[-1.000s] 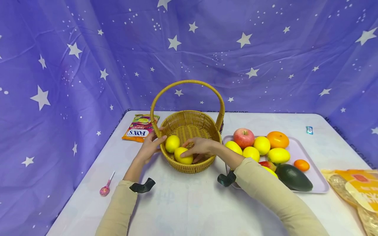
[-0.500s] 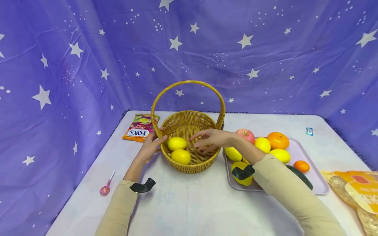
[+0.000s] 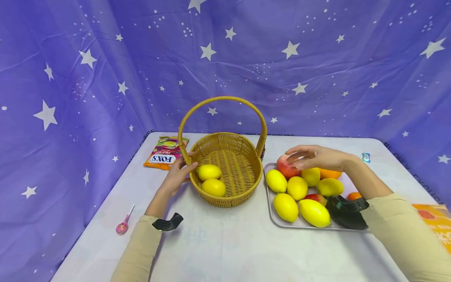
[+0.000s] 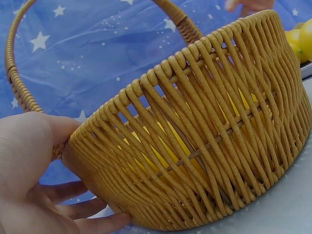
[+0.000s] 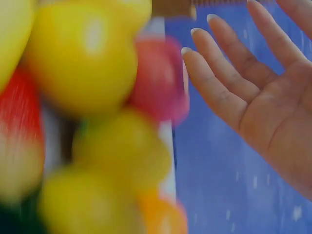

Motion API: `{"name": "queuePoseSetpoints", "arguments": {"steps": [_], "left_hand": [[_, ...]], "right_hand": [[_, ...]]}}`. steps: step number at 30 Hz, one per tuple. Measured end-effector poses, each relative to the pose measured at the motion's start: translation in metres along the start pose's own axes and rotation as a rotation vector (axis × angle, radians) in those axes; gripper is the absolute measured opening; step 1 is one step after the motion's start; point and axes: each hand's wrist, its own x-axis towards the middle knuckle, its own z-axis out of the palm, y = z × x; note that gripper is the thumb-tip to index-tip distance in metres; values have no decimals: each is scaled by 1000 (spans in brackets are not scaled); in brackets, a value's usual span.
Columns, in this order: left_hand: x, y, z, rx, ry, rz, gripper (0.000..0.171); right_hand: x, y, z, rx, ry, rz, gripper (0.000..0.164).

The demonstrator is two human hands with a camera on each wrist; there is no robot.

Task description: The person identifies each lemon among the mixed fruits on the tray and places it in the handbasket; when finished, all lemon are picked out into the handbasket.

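My left hand (image 3: 176, 176) holds the wicker basket (image 3: 225, 201) at its left side. In the left wrist view the thumb lies over the rim and the fingers touch the outer wall. Two lemons (image 3: 213, 188) lie in the basket's left part. Over the tray (image 3: 270, 207), my right hand (image 3: 318, 156) hovers by the apple (image 3: 283, 168), holding nothing; its fingers look extended in the right wrist view. Whether a fingertip touches the apple, I cannot tell. Several more lemons (image 3: 314, 213), a strawberry (image 3: 316, 198) and a partly covered avocado (image 3: 347, 215) share the tray.
An orange (image 3: 331, 173) and a small orange fruit (image 3: 353, 195) are partly hidden by the right arm. A candy bag (image 3: 163, 152) lies behind the left hand, a lollipop (image 3: 123, 225) at front left. A small blue packet (image 3: 366, 158) and an orange bag (image 3: 435, 223) are right.
My right hand let go of a lemon in the basket and moved right, over the tray to the apple. The two lemons rolled slightly. The left hand stayed on the basket.
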Motion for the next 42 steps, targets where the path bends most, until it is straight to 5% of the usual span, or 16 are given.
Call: {"name": "queuePoseSetpoints", "arguments": {"steps": [10,20,34,42], "left_hand": [[0,1,-1,-1,-10,5,54],[0,-1,0,4,-4,15,54],[1,-2,0,17,0,3,54],[0,0,0,12,5,5,54]], "right_hand": [[-66,50,-23,-53,67,66,55],[-84,75,-13,-132,78,88,52],[-86,67,-5,-281,147,112,53],[-83,31,-14,-187,190,12,50]]}}
